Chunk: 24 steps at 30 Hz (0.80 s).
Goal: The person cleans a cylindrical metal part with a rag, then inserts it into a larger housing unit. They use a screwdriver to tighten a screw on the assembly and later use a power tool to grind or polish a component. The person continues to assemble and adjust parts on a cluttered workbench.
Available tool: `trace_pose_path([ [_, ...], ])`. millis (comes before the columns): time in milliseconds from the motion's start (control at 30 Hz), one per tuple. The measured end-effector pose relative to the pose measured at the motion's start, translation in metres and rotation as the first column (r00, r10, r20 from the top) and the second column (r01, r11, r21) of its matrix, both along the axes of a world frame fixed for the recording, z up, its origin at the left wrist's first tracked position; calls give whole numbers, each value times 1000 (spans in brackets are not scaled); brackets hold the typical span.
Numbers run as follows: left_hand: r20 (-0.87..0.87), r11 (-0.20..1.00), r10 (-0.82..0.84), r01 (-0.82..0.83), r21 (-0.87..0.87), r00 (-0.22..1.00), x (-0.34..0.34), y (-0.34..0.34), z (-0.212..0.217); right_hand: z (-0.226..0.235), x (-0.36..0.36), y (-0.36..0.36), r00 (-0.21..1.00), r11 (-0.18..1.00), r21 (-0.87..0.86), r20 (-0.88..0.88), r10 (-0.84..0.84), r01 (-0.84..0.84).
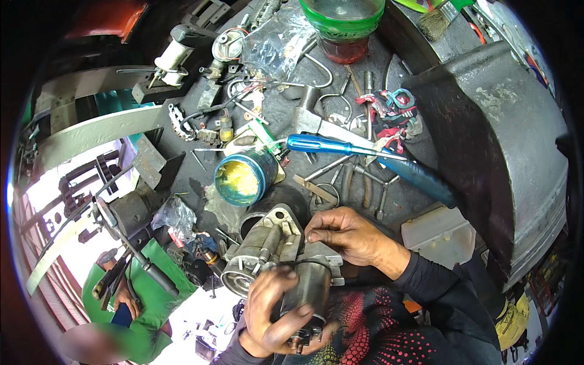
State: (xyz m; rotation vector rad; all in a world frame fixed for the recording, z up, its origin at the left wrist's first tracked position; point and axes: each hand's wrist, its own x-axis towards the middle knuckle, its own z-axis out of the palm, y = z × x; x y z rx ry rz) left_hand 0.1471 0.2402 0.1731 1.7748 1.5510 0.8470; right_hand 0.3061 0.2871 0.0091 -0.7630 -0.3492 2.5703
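Note:
A grey metal starter motor (263, 244) stands in front of me at the near side of the bench, its nose housing with a holed flange facing away. My left hand (271, 313) is wrapped round the dark solenoid cylinder (307, 286), which has copper-coloured terminals at its near end. My right hand (359, 238) pinches at the junction of the solenoid and the housing; its fingertips hide just what they grip. Beyond the housing is an open blue tub of yellow grease (238, 181). A blue-handled screwdriver (319, 144) lies across the tools farther back.
A hammer (310, 118), wrenches, rags (395, 112) and small parts cover the bench. A green-rimmed bowl (344, 27) stands at the back. At right are a large dark metal cover (486, 115) and a translucent tray (439, 234). A person in green (146, 304) is at lower left.

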Motion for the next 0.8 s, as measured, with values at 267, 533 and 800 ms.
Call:
trace_pose_path([
  [267,255,987,-159,145,76,954,3,-13,-19,8,7,-11,997,996,78,57,-54,49],
  [533,352,886,-461,402,230,815,-12,0,-34,-4,21,-31,998,999,37,-60,-33,36],
  [800,368,932,-347,272,241,862,-8,0,-33,-6,15,-28,994,997,68,-105,-23,31],
])
